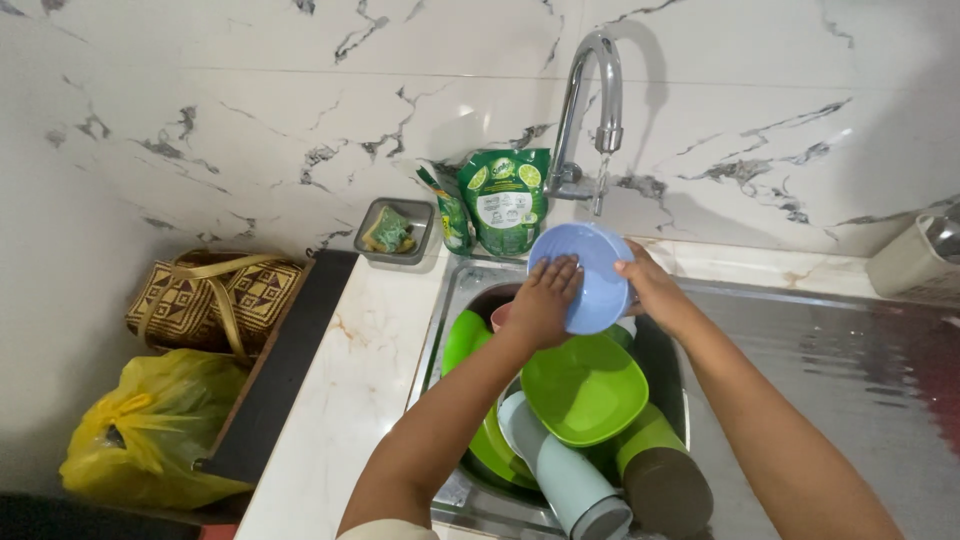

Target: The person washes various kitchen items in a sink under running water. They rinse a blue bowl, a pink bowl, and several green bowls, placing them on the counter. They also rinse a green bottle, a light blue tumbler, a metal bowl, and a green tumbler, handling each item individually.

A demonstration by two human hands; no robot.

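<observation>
The blue bowl (590, 275) is held tilted above the sink (450, 300), directly below the spout of the chrome faucet (590, 90); a thin stream of water falls from the spout toward its rim. The left hand (545, 295) lies flat against the bowl's inner face, fingers spread and pressed to the surface. The right hand (650, 285) has its grip closed around the bowl's right edge, thumb on the rim.

Below the bowl, inside the sink, lies a square green plate (585, 390) on top of other green dishes, with a pale cup (570, 475) and a green cup with a brown base (660, 470) lying on their sides. Behind the sink, against the marble wall, stands a green soap pouch (505, 200); left of it sits a small grey tray with a sponge (392, 230).
</observation>
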